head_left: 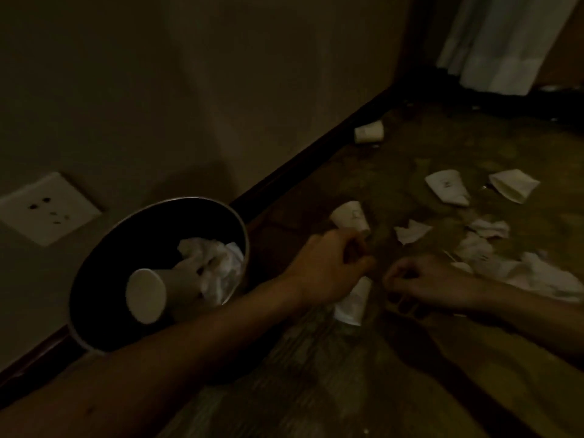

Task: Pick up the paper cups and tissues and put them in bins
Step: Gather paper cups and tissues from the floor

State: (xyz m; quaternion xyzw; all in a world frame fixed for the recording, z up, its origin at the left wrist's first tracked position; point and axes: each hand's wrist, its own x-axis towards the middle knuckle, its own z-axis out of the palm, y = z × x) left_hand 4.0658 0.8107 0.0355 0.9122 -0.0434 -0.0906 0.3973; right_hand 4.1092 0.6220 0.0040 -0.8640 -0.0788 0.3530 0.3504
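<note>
A person crouches over a dim carpeted floor [316, 384] strewn with litter, beside a round dark bin [151, 235] that stands against the wall and already holds a paper cup [151, 294] and crumpled tissues [211, 260]. The left hand [331, 263] hovers with fingers curled above a cup on its side [352, 300]; whether it grips that cup cannot be told in the gloom. The right hand [426, 286], just beside it, is also curled, and nothing shows plainly in it. Another cup [350, 216] lies just beyond the left hand, two flattened cups [447, 186] [513, 184] lie farther out, and one [369, 131] rests by the skirting. Loose tissues [488, 248] are scattered to the right.

The cups look light and thin-walled and would likely crush under a hard squeeze, so a gentle hold around the body or at the rim should suit. The tissues, soft and limp, should gather in a pinch.
</note>
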